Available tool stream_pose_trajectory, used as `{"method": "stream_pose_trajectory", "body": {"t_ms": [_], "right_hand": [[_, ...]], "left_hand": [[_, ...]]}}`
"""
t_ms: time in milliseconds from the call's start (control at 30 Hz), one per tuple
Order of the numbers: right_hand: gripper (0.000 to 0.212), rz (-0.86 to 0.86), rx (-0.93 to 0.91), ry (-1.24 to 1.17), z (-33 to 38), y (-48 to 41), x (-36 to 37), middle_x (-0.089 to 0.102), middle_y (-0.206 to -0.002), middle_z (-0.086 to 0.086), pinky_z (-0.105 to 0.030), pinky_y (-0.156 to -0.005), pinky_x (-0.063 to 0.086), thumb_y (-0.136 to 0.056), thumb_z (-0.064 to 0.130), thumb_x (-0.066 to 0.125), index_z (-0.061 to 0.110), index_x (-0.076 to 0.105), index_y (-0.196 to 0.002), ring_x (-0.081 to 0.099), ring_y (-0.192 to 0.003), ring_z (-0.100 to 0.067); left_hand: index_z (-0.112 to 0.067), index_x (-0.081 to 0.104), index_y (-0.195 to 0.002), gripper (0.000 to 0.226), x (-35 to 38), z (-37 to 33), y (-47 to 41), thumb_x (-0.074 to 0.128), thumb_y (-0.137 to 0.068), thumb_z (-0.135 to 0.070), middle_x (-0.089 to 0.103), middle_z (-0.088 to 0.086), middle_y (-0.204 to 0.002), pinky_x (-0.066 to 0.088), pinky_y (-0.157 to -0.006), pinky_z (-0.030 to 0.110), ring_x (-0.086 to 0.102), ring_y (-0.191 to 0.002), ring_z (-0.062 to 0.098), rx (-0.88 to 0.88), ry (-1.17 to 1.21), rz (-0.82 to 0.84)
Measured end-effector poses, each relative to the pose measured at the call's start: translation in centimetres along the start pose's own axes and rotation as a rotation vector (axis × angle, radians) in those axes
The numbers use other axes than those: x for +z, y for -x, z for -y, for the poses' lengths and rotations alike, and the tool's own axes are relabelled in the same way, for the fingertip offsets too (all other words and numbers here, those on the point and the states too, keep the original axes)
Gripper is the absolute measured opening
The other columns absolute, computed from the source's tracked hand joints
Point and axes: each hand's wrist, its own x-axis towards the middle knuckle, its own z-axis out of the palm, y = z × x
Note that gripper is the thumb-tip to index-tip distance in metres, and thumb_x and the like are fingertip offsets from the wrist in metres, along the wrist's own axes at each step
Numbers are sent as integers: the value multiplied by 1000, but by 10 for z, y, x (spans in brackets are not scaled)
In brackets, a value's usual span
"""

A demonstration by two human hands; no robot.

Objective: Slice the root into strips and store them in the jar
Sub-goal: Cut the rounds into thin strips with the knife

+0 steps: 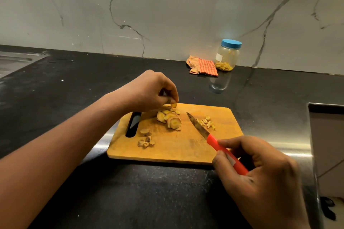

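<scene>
Cutting board (186, 148): I count one
Knife (212, 140): one
Jar (228, 55): one, at one o'clock
Cloth (203, 66): one
Root heaps (171, 120): three

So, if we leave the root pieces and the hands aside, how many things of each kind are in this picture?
Cutting board: 1
Knife: 1
Jar: 1
Cloth: 1
Total: 4
</scene>
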Motion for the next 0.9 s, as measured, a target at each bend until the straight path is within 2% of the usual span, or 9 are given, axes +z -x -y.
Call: {"method": "stream_pose_trajectory", "body": {"t_ms": [167, 267, 400, 500, 567, 633, 700, 833, 900], "right_hand": [[11, -28, 3, 24, 1, 0, 1, 59, -69, 15, -1, -55, 40, -68, 26, 70, 23, 71, -79, 57, -74, -1], [11, -26, 11, 44, 0, 0, 1, 59, -68, 14, -1, -56, 40, -68, 27, 70, 23, 71, -78, 57, -74, -3], [11, 3, 36, 46, -3, 0, 1, 60, -69, 15, -9, -57, 45, -69, 31, 68, 25, 70, -79, 58, -75, -4], [6, -10, 61, 52, -5, 1, 0, 60, -68, 13, -15, -59, 48, -73, 28, 72, 27, 70, -79, 57, -74, -5], [11, -16, 78, 67, -5, 1, 0, 59, -68, 12, -20, -54, 48, -71, 24, 76, 28, 70, -79, 57, -71, -6], [15, -19, 82, 86, -6, 1, -1, 59, -69, 13, -17, -47, 47, -69, 22, 77, 27, 70, -80, 57, -65, -6], [17, -20, 90, 94, -6, 1, -1, 59, -71, 12, -17, -48, 48, -69, 20, 79, 27, 70, -82, 57, -63, -5], [9, -74, 95, 73, -5, 0, -1, 59, -71, 10, -3, -56, 41, -74, 24, 71, 25, 71, -83, 56, -76, -5], [13, -91, 101, 73, -3, 0, -1, 60, -70, 7, 3, -57, 36, -72, 26, 68, 22, 71, -83, 55, -77, -5]], "left_hand": [[-23, 75, -97, 11, 0, -16, 4, 70, -90, -18, 67, -16, -88, 54, -71, 16, 63, -85, 6, 30, 66, -87], [-22, 75, -98, 11, 7, -34, 7, 69, -90, -18, 66, -16, -86, 52, -69, 9, 63, -81, 3, 54, 92, -85], [-23, 74, -101, 13, 20, -48, 8, 68, -91, -20, 58, -22, -79, 41, -60, 0, 56, -71, -2, 43, 63, -44], [-25, 75, -101, 13, 23, -47, 8, 67, -91, -21, 58, -22, -78, 40, -56, 0, 56, -69, -1, -6, 56, -20], [-24, 75, -101, 13, 23, -45, 7, 68, -91, -23, 61, -19, -82, 42, -54, 2, 58, -72, 0, -35, 53, 5], [-24, 76, -101, 13, 24, -43, 7, 68, -91, -23, 61, -18, -84, 42, -53, 2, 59, -74, 1, -53, 53, 31], [-24, 76, -102, 13, 24, -42, 7, 67, -91, -23, 61, -20, -84, 42, -55, 3, 60, -76, 2, -60, 48, 49], [-24, 75, -106, 17, 23, -41, 8, 66, -93, -26, 68, -15, -96, 42, -64, 7, 59, -81, 2, -52, 15, 73], [-24, 74, -109, 20, 22, -41, 8, 64, -93, -29, 70, -13, -102, 40, -64, 7, 58, -82, 1, -42, 4, 99]]}}
